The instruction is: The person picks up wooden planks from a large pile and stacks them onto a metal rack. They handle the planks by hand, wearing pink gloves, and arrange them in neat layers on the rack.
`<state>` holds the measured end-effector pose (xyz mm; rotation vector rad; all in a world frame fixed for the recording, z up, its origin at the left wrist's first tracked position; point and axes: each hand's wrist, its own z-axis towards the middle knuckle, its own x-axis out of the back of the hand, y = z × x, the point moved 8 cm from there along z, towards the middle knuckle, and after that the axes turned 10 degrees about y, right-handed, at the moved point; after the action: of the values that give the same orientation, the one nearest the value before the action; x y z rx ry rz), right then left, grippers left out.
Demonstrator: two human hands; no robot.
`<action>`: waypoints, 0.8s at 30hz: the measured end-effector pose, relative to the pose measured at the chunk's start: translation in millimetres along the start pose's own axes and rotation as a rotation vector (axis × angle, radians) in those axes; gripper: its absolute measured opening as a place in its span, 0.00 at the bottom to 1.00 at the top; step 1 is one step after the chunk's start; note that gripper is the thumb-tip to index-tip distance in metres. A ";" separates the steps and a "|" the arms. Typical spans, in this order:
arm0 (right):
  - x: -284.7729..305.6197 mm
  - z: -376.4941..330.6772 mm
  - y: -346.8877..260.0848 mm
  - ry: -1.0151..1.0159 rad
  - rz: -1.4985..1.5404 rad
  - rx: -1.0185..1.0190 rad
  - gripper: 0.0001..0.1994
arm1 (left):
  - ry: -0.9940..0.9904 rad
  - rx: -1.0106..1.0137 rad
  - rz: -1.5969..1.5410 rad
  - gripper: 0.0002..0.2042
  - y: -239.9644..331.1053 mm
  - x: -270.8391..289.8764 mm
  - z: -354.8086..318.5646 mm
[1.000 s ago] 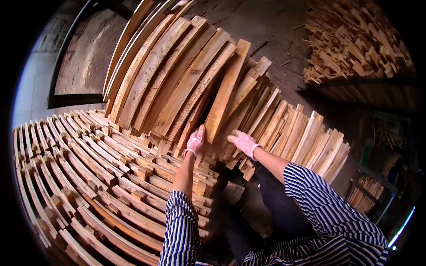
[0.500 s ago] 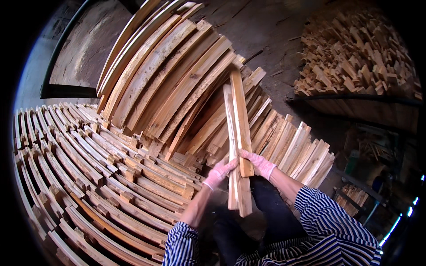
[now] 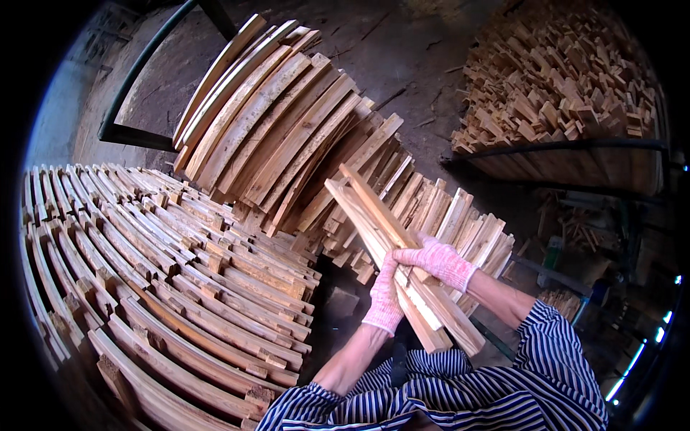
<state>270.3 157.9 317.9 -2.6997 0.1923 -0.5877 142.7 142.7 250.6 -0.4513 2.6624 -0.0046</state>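
Observation:
Both my hands wear pink knitted gloves and grip a small bundle of wooden slats (image 3: 374, 226) in front of my body. My left hand (image 3: 384, 298) is closed round the bundle's left side. From the right, my right hand (image 3: 437, 260) clasps the same slats, its fingers reaching across toward the left hand. The slats tilt, with their far ends up and to the left and their near ends close to my striped shirt. How many slats are in the bundle is partly hidden by the hands.
Left of me, long slats lie in a layered stack (image 3: 165, 287) separated by small blocks. Ahead stands a leaning row of boards (image 3: 280, 122), with shorter pieces (image 3: 460, 215) beside it. A heap of short offcuts (image 3: 560, 86) fills a bin at far right. A dark metal frame (image 3: 136, 79) rises at far left.
The slats have swung from nearly upright to leaning left, and their near ends have moved right. My hands have come closer together and shifted right, still gripping.

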 end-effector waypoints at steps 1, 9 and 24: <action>-0.7 -4.8 -2.2 -0.024 -0.024 0.004 0.51 | 0.015 0.009 0.034 0.28 7.1 -5.4 -9.1; -80.6 129.7 10.1 -0.595 0.610 -0.370 0.27 | 0.011 0.144 0.086 0.33 96.2 6.3 143.0; -15.4 -127.5 -122.1 -0.192 -0.167 0.734 0.41 | -0.376 -0.582 0.058 0.22 115.5 -9.6 -121.3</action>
<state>208.8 232.2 466.5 -2.0421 -0.2581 -0.3450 63.6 246.9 355.8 -0.4914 2.2667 0.8053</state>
